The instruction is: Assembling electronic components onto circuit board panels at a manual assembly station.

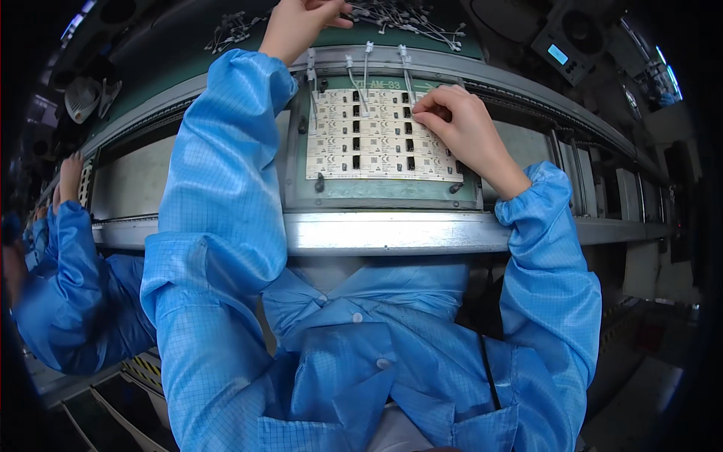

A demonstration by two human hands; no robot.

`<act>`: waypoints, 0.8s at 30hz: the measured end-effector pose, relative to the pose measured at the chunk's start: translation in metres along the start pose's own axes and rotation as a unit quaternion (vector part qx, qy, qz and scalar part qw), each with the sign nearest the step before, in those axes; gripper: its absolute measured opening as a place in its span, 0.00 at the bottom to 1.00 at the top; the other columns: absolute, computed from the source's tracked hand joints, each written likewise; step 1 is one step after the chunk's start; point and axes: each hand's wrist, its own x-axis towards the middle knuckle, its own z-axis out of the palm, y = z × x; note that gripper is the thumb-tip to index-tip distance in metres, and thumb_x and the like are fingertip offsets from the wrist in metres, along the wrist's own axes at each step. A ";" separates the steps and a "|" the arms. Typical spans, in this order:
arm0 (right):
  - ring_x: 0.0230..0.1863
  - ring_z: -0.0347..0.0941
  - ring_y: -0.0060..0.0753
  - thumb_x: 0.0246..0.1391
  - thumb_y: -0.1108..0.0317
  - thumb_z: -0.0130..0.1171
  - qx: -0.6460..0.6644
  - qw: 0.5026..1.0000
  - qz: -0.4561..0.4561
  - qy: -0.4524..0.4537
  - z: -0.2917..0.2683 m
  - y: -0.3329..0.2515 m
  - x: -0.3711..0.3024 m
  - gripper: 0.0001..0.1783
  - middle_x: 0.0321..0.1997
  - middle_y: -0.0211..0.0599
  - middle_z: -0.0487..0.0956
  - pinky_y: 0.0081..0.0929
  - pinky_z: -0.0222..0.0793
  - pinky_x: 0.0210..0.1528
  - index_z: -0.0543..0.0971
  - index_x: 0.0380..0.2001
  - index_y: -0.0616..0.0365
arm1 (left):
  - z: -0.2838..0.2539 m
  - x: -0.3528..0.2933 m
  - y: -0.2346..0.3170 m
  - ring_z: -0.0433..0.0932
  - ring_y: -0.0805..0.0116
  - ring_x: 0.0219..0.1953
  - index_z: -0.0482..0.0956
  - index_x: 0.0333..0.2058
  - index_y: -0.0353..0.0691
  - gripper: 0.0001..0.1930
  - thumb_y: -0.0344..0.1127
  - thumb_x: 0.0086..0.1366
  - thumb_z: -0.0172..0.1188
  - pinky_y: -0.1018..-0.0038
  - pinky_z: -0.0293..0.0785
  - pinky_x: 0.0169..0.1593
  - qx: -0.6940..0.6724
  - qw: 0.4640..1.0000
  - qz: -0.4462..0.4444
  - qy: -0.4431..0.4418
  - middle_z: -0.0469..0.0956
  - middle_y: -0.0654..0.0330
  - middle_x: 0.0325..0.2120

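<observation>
Nearest the camera: blue coat front with buttons (354, 317), below the metal rail (392, 232).
Landmark: white circuit panel (376, 135), flat in a grey-green tray (376, 192) just beyond the rail.
Right hand (463, 128): rests on the panel's upper right part, fingers together, tips pressed down at a small black connector (410, 111).
Left hand (301, 22): reaches past the panel's far left corner to a heap of white wire leads (407, 19); whether its fingers are closed on a lead, I cannot tell.
Leads on panel: a few white leads (365, 71) stand along its far edge.
Handling: the leads look light, limp and thin; best pinched at the plug end.
Beside: a co-worker's blue sleeve (68, 286), well left of the panel.
</observation>
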 end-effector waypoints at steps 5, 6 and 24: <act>0.36 0.72 0.35 0.54 0.72 0.64 -0.075 0.994 -0.076 -0.014 -0.005 -0.008 0.003 0.06 0.32 0.34 0.76 0.31 0.66 0.41 0.83 0.35 0.60 | -0.001 -0.038 0.034 0.83 0.68 0.39 0.79 0.43 0.32 0.07 0.26 0.67 0.59 0.73 0.79 0.45 0.105 0.988 -0.110 0.040 0.83 0.56 0.38; 0.40 0.70 0.37 0.54 0.71 0.63 -0.083 0.995 -0.047 -0.029 -0.008 -0.007 -0.003 0.05 0.33 0.33 0.75 0.32 0.61 0.45 0.83 0.34 0.59 | 0.013 -0.042 0.047 0.83 0.66 0.38 0.79 0.41 0.34 0.06 0.26 0.66 0.61 0.72 0.78 0.43 0.110 0.980 -0.152 0.067 0.83 0.57 0.36; 0.41 0.72 0.41 0.54 0.74 0.63 -0.151 0.984 -0.090 -0.002 0.001 -0.020 0.000 0.05 0.36 0.37 0.76 0.35 0.68 0.46 0.80 0.34 0.61 | 0.032 -0.098 0.094 0.81 0.65 0.38 0.81 0.41 0.40 0.07 0.30 0.65 0.64 0.71 0.75 0.44 0.454 0.879 0.117 0.084 0.83 0.60 0.35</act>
